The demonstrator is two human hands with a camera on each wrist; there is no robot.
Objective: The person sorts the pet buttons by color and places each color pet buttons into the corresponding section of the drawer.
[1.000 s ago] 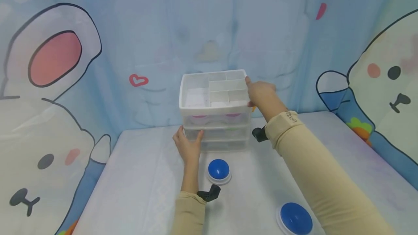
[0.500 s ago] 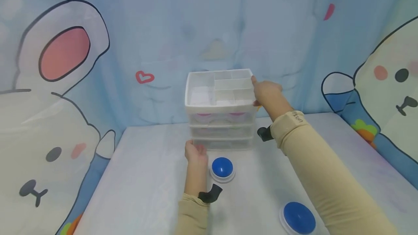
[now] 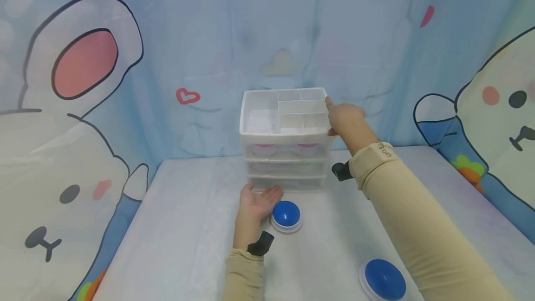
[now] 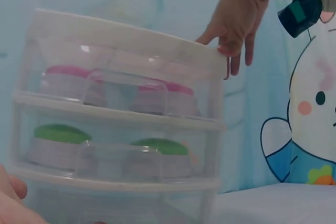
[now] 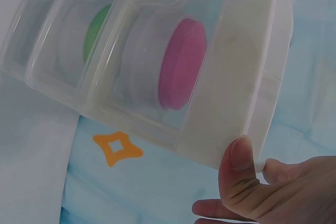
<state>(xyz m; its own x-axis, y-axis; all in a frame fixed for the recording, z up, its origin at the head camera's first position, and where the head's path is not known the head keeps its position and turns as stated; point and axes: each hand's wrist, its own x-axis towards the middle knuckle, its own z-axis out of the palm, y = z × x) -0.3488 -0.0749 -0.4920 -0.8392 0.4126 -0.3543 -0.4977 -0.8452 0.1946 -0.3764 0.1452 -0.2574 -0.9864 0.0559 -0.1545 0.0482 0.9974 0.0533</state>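
- Drawer unit (image 3: pixel 284 138): white on top, clear below
- Upper round pieces (image 5: pixel 173 64): pink tops, whitish bodies
- Lower round pieces (image 4: pixel 62 148): green tops, whitish bodies
- Two buttons (image 3: pixel 286 213): glossy blue domes, white bases
- Bench (image 3: pixel 196 208): white
- Sleeves (image 3: pixel 405 212): beige, dark lettering on the right cuff
- Backdrop (image 3: pixel 234 27): pale blue, printed with dark-outlined cream rabbits (image 3: pixel 37 152), red heart (image 3: pixel 181 101), orange star (image 5: pixel 134 151)

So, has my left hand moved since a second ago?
Yes: in the head view, your left hand has shifted down and right, toward the blue button nearest the drawer unit.
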